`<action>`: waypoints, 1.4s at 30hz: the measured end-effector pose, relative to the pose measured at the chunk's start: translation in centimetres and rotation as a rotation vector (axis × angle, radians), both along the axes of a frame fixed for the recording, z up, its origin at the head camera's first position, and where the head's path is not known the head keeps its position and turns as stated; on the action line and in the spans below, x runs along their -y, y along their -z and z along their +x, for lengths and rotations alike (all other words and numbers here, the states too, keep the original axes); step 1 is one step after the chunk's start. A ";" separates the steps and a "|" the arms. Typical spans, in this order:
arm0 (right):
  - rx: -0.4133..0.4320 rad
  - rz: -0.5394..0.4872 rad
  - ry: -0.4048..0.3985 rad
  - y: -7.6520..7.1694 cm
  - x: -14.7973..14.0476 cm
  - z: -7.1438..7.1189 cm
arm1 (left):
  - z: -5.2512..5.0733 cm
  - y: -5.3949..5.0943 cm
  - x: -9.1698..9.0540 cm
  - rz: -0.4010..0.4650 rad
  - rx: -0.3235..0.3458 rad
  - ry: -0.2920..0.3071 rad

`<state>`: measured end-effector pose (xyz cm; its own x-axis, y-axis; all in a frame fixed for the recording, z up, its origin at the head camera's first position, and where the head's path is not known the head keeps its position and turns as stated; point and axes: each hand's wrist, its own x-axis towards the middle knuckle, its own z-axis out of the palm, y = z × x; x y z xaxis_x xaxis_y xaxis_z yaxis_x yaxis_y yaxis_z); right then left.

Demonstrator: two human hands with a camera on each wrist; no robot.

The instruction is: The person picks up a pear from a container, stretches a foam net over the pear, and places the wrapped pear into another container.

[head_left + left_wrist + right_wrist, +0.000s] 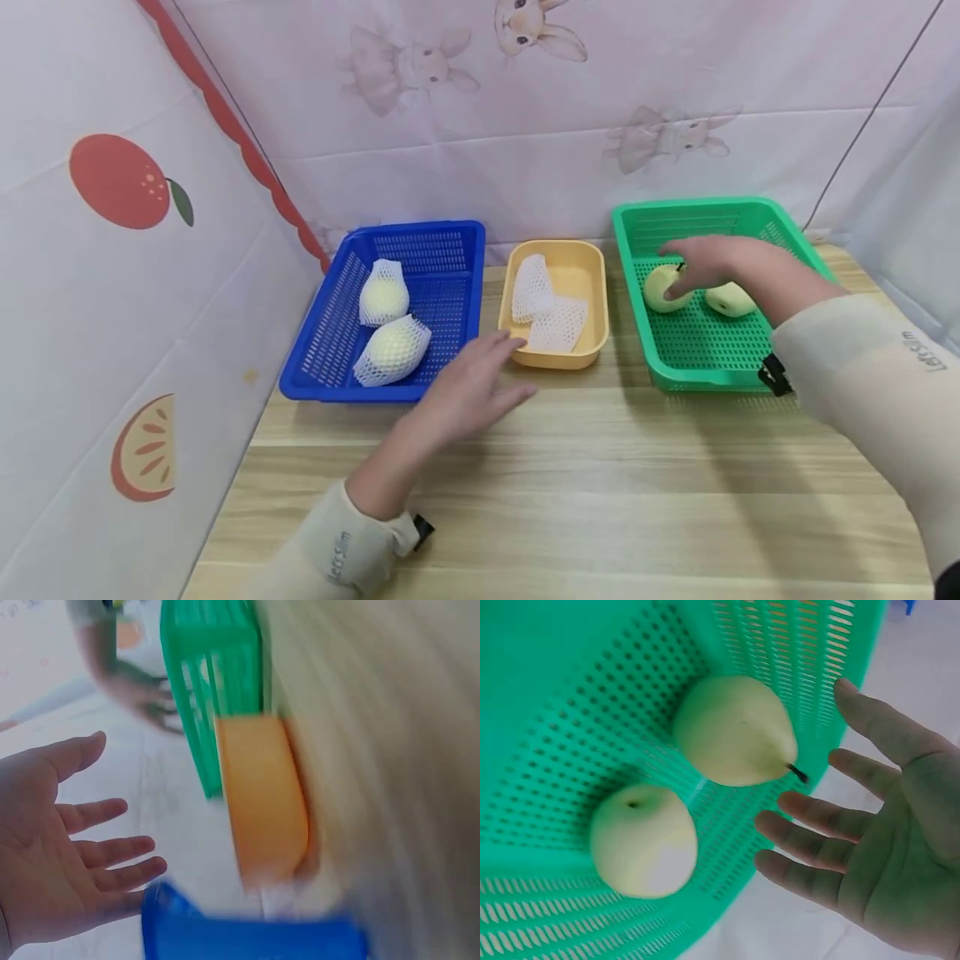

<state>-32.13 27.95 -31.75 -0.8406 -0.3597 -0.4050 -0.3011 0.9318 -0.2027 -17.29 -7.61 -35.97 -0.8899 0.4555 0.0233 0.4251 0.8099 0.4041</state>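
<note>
Two bare pears lie in the green basket [705,377]: the left pear [658,292] and the right pear [729,302]. My right hand [712,262] hangs over the left pear, fingers spread; in the right wrist view, this hand [885,840] holds nothing beside the stemmed pear [735,731]. My left hand [468,392], empty with fingers extended, hovers between the blue basket [382,394] and the cream tray [558,360]. Two white foam nets [531,287] lie in that tray. Inside the blue basket are two pears in foam nets, an upper one [385,298] and a lower one [393,350].
The wooden table [600,500] extends in front of the three containers. A printed cloth wall [450,167] stands directly behind them, and another cloth wall [90,333] runs along the left side.
</note>
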 end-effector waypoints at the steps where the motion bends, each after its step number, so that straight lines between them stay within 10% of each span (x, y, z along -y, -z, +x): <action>1: -0.005 0.010 -0.001 -0.3 0.1 -0.1 | 0.4 0.3 -0.6 0.010 0.004 0.015; 18: 0.054 0.081 -0.047 3.9 -2.1 -1.3 | 3.5 4.9 -4.8 0.193 0.087 0.076; 29: -0.057 -0.016 -0.075 -0.1 -1.9 -1.1 | 2.5 5.5 -4.6 0.318 0.129 0.000; 37: -0.169 -0.146 -0.120 -5.6 0.7 4.0 | 1.6 5.4 -4.7 0.566 0.226 -0.052; 42: -0.230 -0.219 -0.222 -5.4 4.2 8.9 | 1.5 5.0 -5.2 0.794 0.352 -0.071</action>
<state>-23.20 23.75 -26.34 -0.7921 -0.6007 -0.1083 -0.5518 0.7805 -0.2938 -15.77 -2.37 -41.00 -0.9310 0.3640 0.0284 0.1281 0.2527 0.9590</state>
